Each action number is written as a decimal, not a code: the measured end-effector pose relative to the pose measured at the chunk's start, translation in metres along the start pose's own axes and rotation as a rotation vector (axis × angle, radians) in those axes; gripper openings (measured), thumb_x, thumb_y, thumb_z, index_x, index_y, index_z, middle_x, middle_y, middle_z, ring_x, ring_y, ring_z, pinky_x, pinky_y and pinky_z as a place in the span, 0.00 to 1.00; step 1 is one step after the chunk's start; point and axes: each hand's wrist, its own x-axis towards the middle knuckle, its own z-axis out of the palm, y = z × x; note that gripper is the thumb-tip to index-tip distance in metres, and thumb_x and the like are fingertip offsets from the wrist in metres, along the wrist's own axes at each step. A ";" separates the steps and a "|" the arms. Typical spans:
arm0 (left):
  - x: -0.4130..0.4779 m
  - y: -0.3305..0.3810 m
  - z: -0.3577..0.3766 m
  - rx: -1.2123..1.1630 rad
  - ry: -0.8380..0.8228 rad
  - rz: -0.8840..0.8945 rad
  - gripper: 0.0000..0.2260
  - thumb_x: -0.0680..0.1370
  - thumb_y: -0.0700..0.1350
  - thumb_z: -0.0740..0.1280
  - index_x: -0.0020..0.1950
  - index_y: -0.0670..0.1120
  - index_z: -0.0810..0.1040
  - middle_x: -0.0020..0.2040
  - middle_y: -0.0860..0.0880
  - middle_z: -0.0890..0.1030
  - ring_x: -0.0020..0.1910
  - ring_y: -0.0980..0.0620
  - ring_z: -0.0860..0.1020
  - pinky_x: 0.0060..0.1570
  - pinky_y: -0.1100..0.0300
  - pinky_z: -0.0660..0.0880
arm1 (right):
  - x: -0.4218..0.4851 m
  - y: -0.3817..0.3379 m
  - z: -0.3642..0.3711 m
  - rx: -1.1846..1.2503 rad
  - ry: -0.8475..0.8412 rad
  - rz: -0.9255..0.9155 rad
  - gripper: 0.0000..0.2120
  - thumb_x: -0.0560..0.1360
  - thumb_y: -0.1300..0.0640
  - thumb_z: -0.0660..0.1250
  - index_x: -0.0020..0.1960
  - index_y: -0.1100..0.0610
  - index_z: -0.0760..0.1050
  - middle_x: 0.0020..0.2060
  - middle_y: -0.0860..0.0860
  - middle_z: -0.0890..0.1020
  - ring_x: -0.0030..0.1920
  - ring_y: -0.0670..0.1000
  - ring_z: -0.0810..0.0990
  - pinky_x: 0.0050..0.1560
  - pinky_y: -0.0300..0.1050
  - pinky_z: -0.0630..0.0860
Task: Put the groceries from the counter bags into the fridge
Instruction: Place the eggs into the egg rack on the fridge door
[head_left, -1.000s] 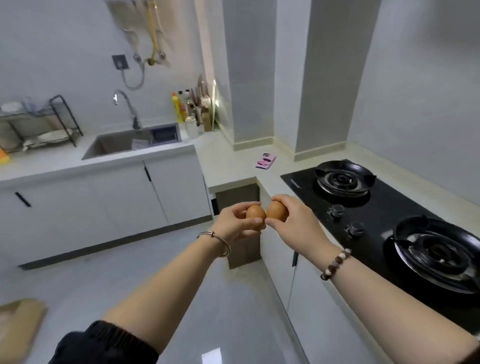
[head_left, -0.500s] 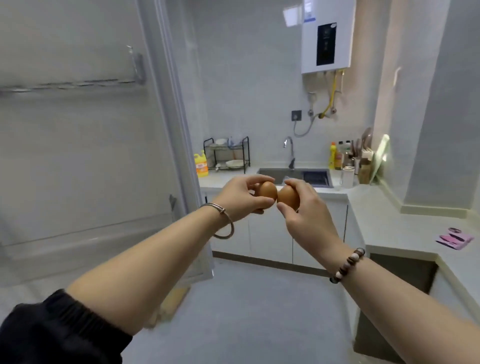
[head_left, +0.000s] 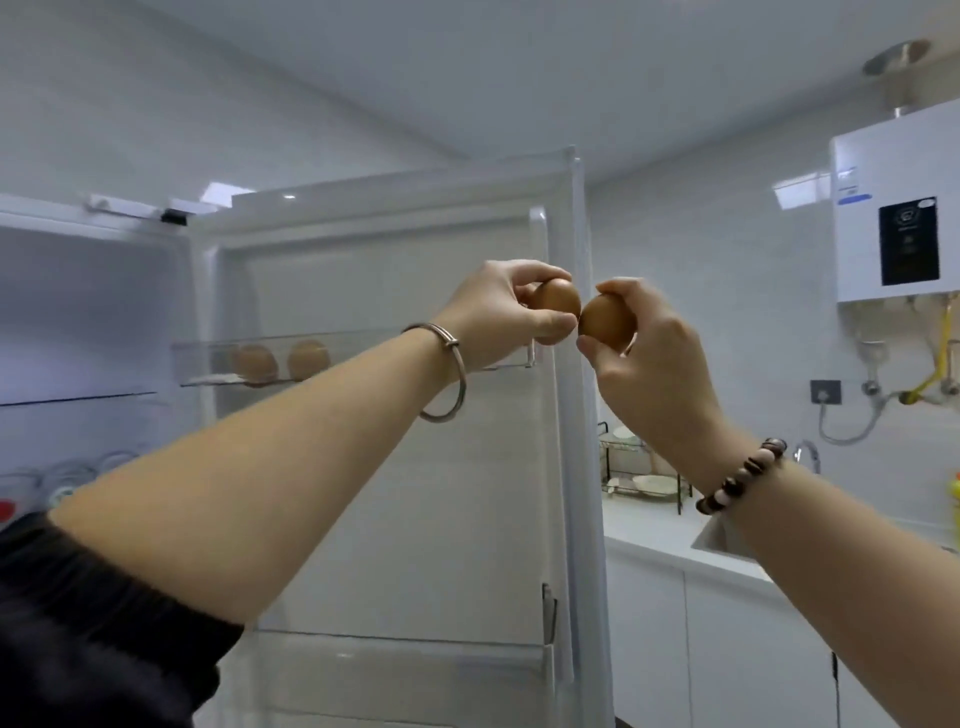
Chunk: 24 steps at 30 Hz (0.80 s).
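The left hand (head_left: 498, 312) pinches a brown egg (head_left: 558, 306) in curled fingertips. The right hand (head_left: 649, 353) grips a second egg (head_left: 605, 319) the same way, and the two are touching or nearly so. Right behind the left hand stands the open fridge door (head_left: 395, 493). Its clear door shelf (head_left: 363, 345), below and left of that hand, holds two shelved eggs (head_left: 254, 361). Further left is the fridge interior (head_left: 78, 312). Right of the right hand, a white water heater (head_left: 893, 218) hangs on the tiled wall. Below that wrist, a dish rack (head_left: 639, 467) sits on the white counter (head_left: 649, 530) near a faucet (head_left: 808, 452).
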 end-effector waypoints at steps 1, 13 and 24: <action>0.006 0.003 -0.009 0.012 0.030 0.023 0.17 0.70 0.39 0.75 0.57 0.48 0.79 0.47 0.46 0.83 0.47 0.48 0.82 0.52 0.53 0.79 | 0.011 -0.004 0.004 0.006 0.016 -0.033 0.20 0.71 0.60 0.71 0.62 0.57 0.72 0.54 0.52 0.78 0.47 0.47 0.73 0.48 0.37 0.67; 0.036 -0.027 -0.095 0.139 0.119 0.020 0.13 0.71 0.42 0.74 0.54 0.50 0.79 0.49 0.44 0.82 0.46 0.49 0.80 0.43 0.58 0.77 | 0.077 -0.053 0.067 -0.075 -0.037 -0.131 0.18 0.72 0.58 0.70 0.60 0.56 0.72 0.46 0.45 0.72 0.47 0.51 0.72 0.47 0.43 0.69; 0.033 -0.105 -0.160 0.258 -0.061 -0.151 0.13 0.70 0.42 0.75 0.52 0.46 0.79 0.48 0.46 0.81 0.43 0.51 0.79 0.43 0.57 0.78 | 0.085 -0.089 0.145 -0.156 -0.294 0.101 0.15 0.68 0.57 0.74 0.52 0.55 0.75 0.39 0.42 0.73 0.38 0.43 0.73 0.35 0.37 0.70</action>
